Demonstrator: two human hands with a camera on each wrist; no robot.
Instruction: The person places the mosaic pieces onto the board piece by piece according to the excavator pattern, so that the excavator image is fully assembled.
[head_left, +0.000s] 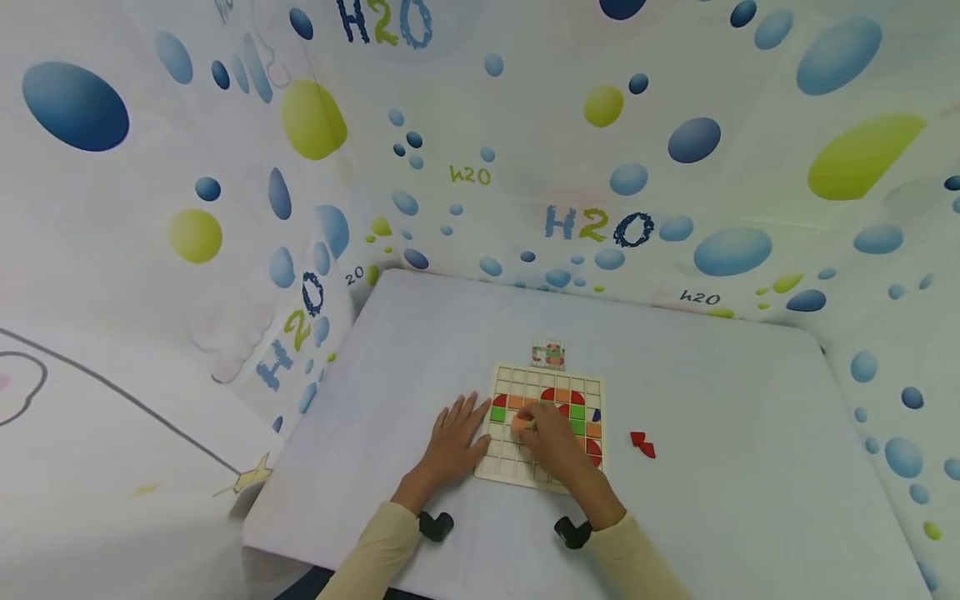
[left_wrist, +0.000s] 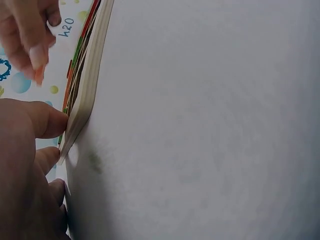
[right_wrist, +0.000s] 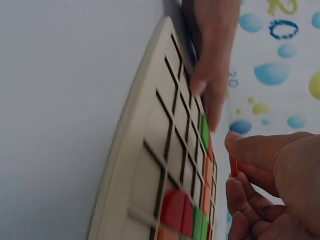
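A cream wooden grid board lies on the table with red, green, orange and blue tiles in some of its cells. My left hand rests flat with fingers spread at its left side. In the left wrist view, the thumb and a fingertip touch the board's edge. Over the left middle of the board, my right hand pinches a small orange tile between thumb and fingers, held above the cells. That hand covers part of the grid in the head view. Several bare cells show along the near left.
A small printed pattern card lies just beyond the board's far edge. Loose red pieces lie on the white table to the right of the board. Walls with printed bubbles stand around the table's back and sides.
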